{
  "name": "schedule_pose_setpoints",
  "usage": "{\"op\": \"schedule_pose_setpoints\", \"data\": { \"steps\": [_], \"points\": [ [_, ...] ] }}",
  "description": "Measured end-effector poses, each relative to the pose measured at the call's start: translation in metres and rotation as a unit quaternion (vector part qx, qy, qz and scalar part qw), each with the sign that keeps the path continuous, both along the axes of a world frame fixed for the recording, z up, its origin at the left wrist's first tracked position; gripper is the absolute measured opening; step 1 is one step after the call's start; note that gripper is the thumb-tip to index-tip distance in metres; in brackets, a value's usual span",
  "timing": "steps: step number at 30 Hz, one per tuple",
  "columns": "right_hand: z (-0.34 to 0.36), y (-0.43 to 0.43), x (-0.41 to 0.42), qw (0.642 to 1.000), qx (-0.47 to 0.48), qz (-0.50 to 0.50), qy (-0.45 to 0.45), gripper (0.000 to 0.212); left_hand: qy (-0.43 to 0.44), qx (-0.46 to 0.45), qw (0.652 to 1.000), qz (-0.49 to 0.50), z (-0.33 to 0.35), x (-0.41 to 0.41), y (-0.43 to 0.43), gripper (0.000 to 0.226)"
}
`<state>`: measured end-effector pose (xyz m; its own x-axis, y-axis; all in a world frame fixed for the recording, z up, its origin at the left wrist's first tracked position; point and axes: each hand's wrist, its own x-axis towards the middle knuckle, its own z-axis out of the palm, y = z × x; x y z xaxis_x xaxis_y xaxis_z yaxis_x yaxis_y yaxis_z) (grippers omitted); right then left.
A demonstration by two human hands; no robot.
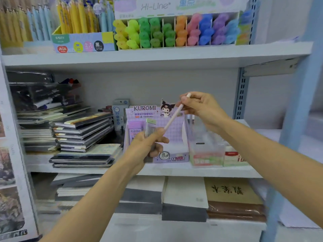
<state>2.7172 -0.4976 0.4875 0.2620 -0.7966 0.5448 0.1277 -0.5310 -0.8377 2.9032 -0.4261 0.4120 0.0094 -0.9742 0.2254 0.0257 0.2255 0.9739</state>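
In the head view, we hold both hands up in front of the middle shelf [157,169]. Our right hand [201,109] pinches a thin pink pencil [174,113] near its upper end, with the thumb and first fingers curled round it. The pencil is tilted: it runs down and to the left, in the air before the purple box [145,109]. Its lower end reaches our left hand [148,145]. Whether the left fingers also pinch this end, we cannot tell.

The left hand grips a small clear case [150,127] with a green label on top. The fingers are curled round it, and the case stands nearly upright above them. It is also in front of the box.

Left of the box lie notebooks [82,130] in stacks. On the shelf above stand highlighters [174,32] in many colours.
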Motion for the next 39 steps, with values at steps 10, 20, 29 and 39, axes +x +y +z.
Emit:
{"op": "schedule_pose_setpoints", "data": {
  "steps": [10, 20, 29, 39],
  "points": [
    [0.012, -0.033, -0.101, 0.978, -0.061, -0.180, 0.091, 0.024, 0.023, -0.029, 0.999, -0.022, 0.003, -0.064, -0.017, 0.027],
    [-0.015, -0.065, -0.064, 0.959, -0.087, -0.181, 0.202, 0.024, -0.010, -0.094, 0.995, 0.035, 0.001, -0.069, -0.034, 0.024],
    [-0.014, -0.081, -0.069, 0.959, -0.079, -0.135, 0.237, 0.021, -0.041, -0.093, 0.995, 0.014, 0.000, -0.066, -0.048, 0.024],
    [-0.003, -0.085, -0.072, 0.949, -0.083, -0.114, 0.282, 0.024, -0.053, -0.094, 0.994, 0.008, 0.000, -0.062, -0.053, 0.024]
  ]
}}
